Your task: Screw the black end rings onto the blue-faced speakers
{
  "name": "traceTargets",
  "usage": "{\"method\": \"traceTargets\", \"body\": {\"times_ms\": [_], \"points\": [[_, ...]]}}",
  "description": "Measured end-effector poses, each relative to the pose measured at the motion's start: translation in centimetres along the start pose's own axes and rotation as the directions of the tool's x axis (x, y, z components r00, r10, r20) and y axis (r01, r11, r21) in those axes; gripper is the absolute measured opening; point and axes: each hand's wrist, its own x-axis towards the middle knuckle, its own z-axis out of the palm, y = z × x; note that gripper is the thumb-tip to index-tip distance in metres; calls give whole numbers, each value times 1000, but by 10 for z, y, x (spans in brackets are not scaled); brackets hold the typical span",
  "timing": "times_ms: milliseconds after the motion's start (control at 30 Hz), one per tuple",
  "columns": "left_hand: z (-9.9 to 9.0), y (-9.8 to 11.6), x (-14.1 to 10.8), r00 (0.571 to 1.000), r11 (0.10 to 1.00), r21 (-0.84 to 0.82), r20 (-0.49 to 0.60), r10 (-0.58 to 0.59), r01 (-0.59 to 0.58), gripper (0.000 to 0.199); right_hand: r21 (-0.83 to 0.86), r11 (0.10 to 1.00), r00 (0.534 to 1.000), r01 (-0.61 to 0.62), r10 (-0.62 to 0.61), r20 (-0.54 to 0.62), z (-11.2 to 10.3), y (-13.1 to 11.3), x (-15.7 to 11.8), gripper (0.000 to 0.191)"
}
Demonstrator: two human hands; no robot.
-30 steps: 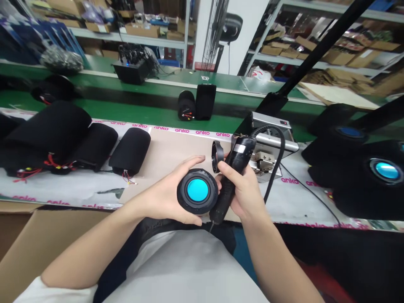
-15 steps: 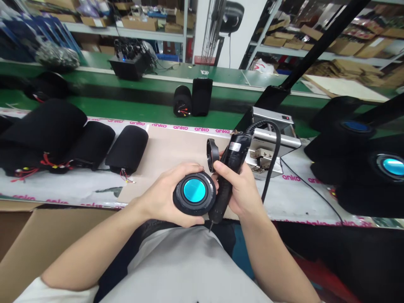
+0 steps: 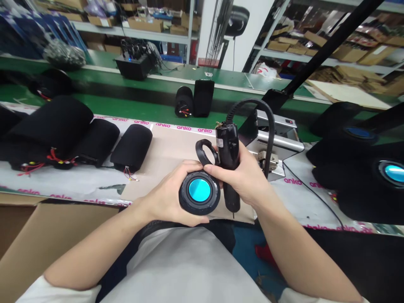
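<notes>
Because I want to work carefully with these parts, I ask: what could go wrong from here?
The black corded electric screwdriver in the right hand has its metal tip pointing down beside the round black speaker with a glossy blue centre in the left hand; a slip could perhaps scratch it. The black plastic ring seems lightly held by the right fingers and might drop. The thick black cord could tug the tool.
</notes>
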Motion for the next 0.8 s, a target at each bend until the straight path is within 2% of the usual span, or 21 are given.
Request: {"method": "traceTargets", "body": {"times_ms": [100, 267, 467, 500, 567, 700, 800], "points": [[1, 1, -2, 1000, 1000, -11, -6, -25, 25, 107, -31, 999, 999, -25, 26, 37, -2, -2, 2, 63], [3, 2, -3, 999, 1000, -3, -27, -25, 25, 107, -336, 934, 987, 122, -148, -55, -4, -4, 4, 53], [2, -1, 0, 998, 998, -17, -23, -63, 63, 101, -275, 947, 966, 168, -214, -146, -14, -24, -14, 66], [3, -2, 1, 996, 996, -47, -26, -82, 81, 100, -293, 938, 963, 185, -233, -136, -15, -27, -19, 69], [6, -2, 1, 991, 984, -137, -50, -125, 117, 98, -318, 925, 972, 207, -232, -41, -16, -32, -31, 67], [14, -1, -2, 971, 951, -264, -130, -201, 161, 107, -419, 892, 982, 172, -125, 139, -14, -33, -45, 62], [17, -1, -5, 965, 949, -268, -153, -214, 168, 116, -506, 845, 974, 171, -68, 216, -14, -30, -44, 73]]}}
